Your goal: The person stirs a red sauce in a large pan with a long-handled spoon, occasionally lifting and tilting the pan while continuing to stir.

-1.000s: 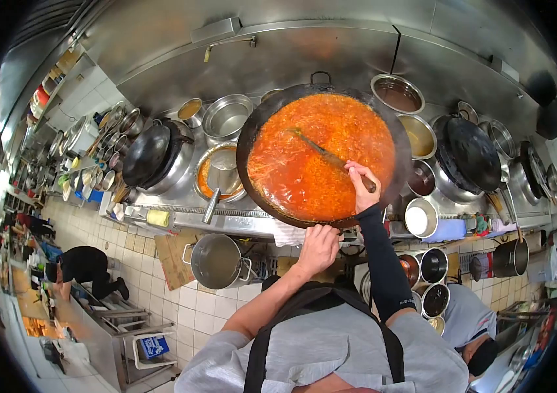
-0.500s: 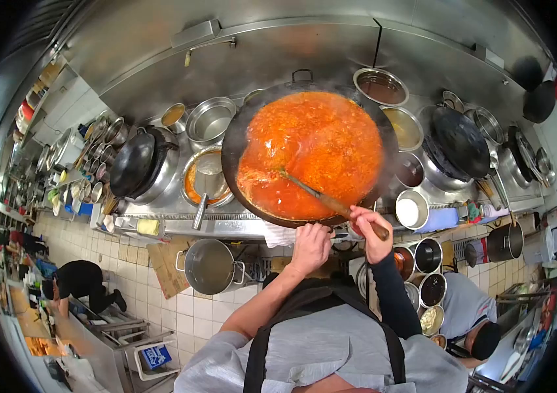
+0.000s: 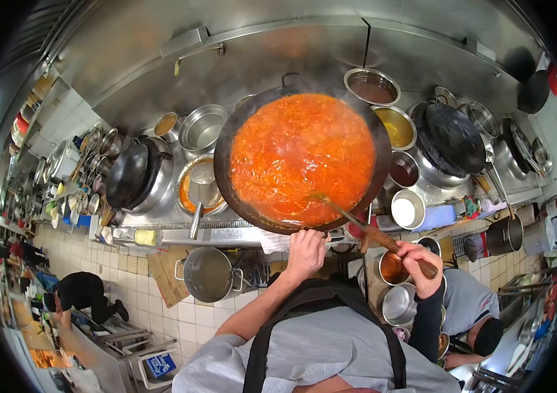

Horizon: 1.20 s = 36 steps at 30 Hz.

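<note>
A large black wok full of bubbling orange-red sauce stands in front of me, steam rising from it. My right hand is closed around the wooden handle of a long stirring tool, out to the right of the wok's near rim. The tool's shaft slants left into the sauce near the front, where its head is mostly hidden. At the near edge of the wok my left hand is closed on it, with a white cloth beside and under the fingers.
Left of the wok are a strainer over a sauce pot and a steel pot. Bowls of sauce line its right side. A tall stockpot stands below the counter. One person bends close by on my right, another at far left.
My right hand has drawn the stirring tool right and towards me; its head has gone from the left-middle of the sauce to the near right. My left hand stays at the rim.
</note>
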### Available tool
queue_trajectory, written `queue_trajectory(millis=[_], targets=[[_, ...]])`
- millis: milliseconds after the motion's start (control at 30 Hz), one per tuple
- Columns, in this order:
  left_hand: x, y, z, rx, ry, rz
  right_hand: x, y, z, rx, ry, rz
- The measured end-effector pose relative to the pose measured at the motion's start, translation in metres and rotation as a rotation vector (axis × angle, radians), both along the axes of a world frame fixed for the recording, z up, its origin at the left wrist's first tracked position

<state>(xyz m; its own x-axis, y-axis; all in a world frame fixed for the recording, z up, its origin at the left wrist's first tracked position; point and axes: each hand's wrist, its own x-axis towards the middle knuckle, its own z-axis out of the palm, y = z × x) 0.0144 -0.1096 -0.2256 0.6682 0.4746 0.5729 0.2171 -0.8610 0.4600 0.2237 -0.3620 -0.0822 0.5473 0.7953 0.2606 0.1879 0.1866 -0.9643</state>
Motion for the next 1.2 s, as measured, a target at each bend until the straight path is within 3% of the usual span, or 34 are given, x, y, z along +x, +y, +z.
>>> queue_trajectory(millis=[333,433,467,500,567,633,833,933,1033,1200], targets=[[0.001,0.002,0.003,0.003,0.008,-0.003,0.083,0.032,-0.026,-0.044,-0.32,0.017],[0.0,0.002,0.0,0.014,0.008,-0.006,0.101,0.061,-0.043,-0.084,-0.278,0.03],[-0.001,0.002,-0.003,0.016,0.019,-0.005,0.114,0.073,-0.057,-0.053,-0.381,0.041],[-0.002,0.001,-0.004,0.018,0.032,-0.005,0.117,0.086,-0.065,-0.054,-0.252,0.062],[-0.002,0.001,-0.002,0.015,0.037,-0.004,0.135,0.115,-0.092,0.001,-0.375,0.068],[-0.002,0.001,-0.002,0.015,0.041,-0.004,0.131,0.147,-0.102,0.069,-0.202,0.058],[-0.002,0.001,0.0,0.021,0.031,-0.017,0.126,0.227,-0.126,0.167,-0.23,0.015],[-0.003,0.001,0.002,0.021,0.006,-0.029,0.108,0.252,-0.138,0.208,-0.06,0.05],[-0.003,0.001,0.004,0.033,-0.001,-0.029,0.083,0.261,-0.141,0.252,0.176,0.106],[-0.003,0.002,0.003,0.041,-0.011,-0.026,0.035,0.239,-0.131,0.216,0.313,0.102]])
